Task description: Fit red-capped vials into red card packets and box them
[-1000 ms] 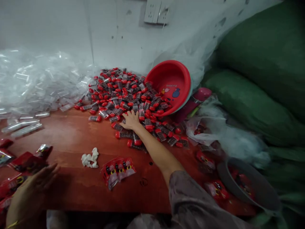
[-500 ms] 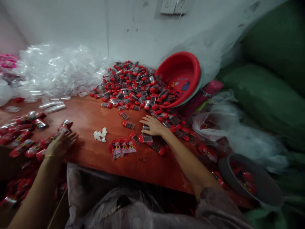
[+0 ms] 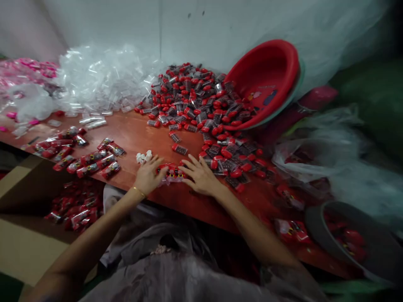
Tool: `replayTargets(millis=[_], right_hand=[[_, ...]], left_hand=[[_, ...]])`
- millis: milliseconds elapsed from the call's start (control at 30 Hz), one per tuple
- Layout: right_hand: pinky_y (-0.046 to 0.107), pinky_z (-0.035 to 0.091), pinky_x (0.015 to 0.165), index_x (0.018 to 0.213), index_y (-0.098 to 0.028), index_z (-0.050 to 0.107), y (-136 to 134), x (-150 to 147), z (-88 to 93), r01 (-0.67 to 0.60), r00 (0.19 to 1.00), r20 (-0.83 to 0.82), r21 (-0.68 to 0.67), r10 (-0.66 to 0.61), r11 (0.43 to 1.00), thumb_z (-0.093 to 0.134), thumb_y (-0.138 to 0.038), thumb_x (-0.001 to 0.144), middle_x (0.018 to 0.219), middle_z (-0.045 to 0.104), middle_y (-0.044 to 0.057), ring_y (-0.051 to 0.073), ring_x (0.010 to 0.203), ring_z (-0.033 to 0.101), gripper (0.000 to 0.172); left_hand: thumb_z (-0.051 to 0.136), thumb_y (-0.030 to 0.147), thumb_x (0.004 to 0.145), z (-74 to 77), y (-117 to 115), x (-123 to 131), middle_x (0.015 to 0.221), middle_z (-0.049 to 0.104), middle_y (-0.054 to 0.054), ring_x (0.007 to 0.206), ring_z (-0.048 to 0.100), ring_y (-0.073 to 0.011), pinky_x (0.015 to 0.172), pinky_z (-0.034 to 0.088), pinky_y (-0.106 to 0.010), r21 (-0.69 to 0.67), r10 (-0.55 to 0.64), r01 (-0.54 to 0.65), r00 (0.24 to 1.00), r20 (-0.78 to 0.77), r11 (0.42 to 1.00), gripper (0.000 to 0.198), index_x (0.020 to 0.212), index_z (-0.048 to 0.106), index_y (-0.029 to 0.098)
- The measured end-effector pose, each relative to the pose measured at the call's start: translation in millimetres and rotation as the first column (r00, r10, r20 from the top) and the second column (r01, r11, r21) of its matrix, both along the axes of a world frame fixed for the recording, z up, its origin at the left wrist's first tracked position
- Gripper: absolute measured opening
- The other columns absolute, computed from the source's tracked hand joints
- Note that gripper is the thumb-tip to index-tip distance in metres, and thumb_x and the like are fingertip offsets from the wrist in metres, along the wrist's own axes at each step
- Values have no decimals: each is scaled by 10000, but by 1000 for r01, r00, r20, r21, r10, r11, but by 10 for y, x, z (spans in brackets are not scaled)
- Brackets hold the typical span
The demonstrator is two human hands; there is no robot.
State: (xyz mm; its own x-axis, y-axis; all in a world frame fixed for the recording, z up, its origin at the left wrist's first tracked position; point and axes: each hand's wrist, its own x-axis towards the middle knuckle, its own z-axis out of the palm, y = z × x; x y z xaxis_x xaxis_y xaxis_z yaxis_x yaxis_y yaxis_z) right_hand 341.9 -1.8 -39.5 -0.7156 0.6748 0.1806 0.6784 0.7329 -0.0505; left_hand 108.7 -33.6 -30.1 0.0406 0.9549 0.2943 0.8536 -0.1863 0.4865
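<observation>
My left hand [image 3: 148,176] hovers over the left end of a small fanned stack of red and pink printed wrappers [image 3: 174,173], its fingers apart. On the other side of the stack, my right hand [image 3: 202,177] has its fingers spread and pointing left. Whether the fingertips touch the wrappers, I cannot tell. Small white pieces [image 3: 144,157] lie just beyond my left hand. Past my right hand lie clear tubes with red caps and dark contents [image 3: 226,151], the near edge of a large heap [image 3: 189,96].
A red basin [image 3: 267,79] leans tilted beside the heap. Empty clear tubes [image 3: 103,79] are piled at the back left. Filled red packets [image 3: 91,157] lie on the table's left; more fill a cardboard box [image 3: 25,176] below. At right stand a grey bin [image 3: 321,222] and plastic bags [image 3: 343,155].
My left hand has left the packets and moved right to the wrappers. My right hand has come from the capped tubes toward them. The camera view has shifted left and down.
</observation>
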Motion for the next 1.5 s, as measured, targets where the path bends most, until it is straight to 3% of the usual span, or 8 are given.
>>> replayTargets(millis=[133, 267, 367, 500, 633, 867, 1067, 1500], right_hand=[[578, 201, 1066, 1246, -236, 559, -80, 39, -160, 123, 991, 52, 30, -125, 992, 371, -290, 936, 1400, 469, 46, 317, 1321, 322, 367], [564, 211, 1067, 1241, -221, 567, -127, 274, -215, 206, 976, 56, 85, -211, 975, 402, -299, 922, 1378, 494, 57, 316, 1290, 362, 367], [541, 233, 1066, 1224, -215, 582, -173, 340, -237, 236, 970, 25, 119, -240, 964, 408, -309, 919, 1361, 512, 65, 304, 1272, 387, 363], [544, 283, 1040, 1171, -186, 614, -251, 331, -298, 264, 964, -60, 145, -258, 954, 451, -306, 896, 1319, 544, 108, 311, 1244, 428, 343], [516, 314, 1048, 1086, -174, 643, -448, 313, -285, 296, 931, -269, 156, -248, 942, 470, -309, 887, 1247, 597, 121, 281, 1247, 454, 297], [441, 440, 978, 1001, -203, 657, -766, 80, -281, 438, 786, -540, 142, -302, 888, 498, -254, 879, 1119, 670, 101, 234, 1148, 564, 207], [432, 479, 921, 977, -190, 658, -801, 29, -407, 364, 786, -585, 176, -200, 915, 559, -198, 841, 1038, 703, 102, 236, 1054, 621, 168], [403, 504, 862, 968, -213, 678, -473, -264, -291, 335, 772, -608, 144, -184, 931, 528, -224, 855, 1007, 710, 94, 227, 972, 650, 187]], left_hand=[[431, 357, 880, -20, 20, 105, 1339, 511, -148, 1279, 408, -299, 1042, 310, -471, 9, 22, -20, 956, -294, 1000, 410, 1223, 554, 170], [390, 350, 892, -18, 227, -261, 1308, 527, -148, 1236, 422, -332, 982, 333, -483, 24, 198, -206, 897, -396, 978, 411, 1220, 558, 168], [443, 407, 865, -48, 376, -481, 1160, 617, -128, 1143, 480, -322, 924, 365, -462, -63, 195, -246, 880, -433, 967, 356, 1052, 657, 192], [390, 313, 893, -93, 411, -529, 1005, 673, -89, 1077, 519, -268, 927, 362, -429, -141, 134, -207, 903, -408, 968, 309, 945, 683, 231], [367, 318, 900, -75, 327, -305, 1228, 584, -142, 1235, 429, -312, 998, 302, -496, 18, 219, -224, 930, -295, 974, 370, 1158, 604, 199], [592, 418, 791, -218, 168, 343, 1332, 523, -128, 1315, 350, -341, 1060, 253, -539, -99, -216, 197, 944, -249, 975, 353, 1083, 665, 235], [505, 358, 854, -356, 147, 434, 1289, 569, -86, 1296, 384, -334, 1053, 260, -563, -135, -209, 177, 939, -275, 975, 262, 1016, 697, 284], [602, 345, 786, -258, 116, 399, 1231, 615, -49, 1296, 384, -333, 1068, 199, -603, -145, -129, 116, 988, -86, 983, 184, 920, 728, 339]])
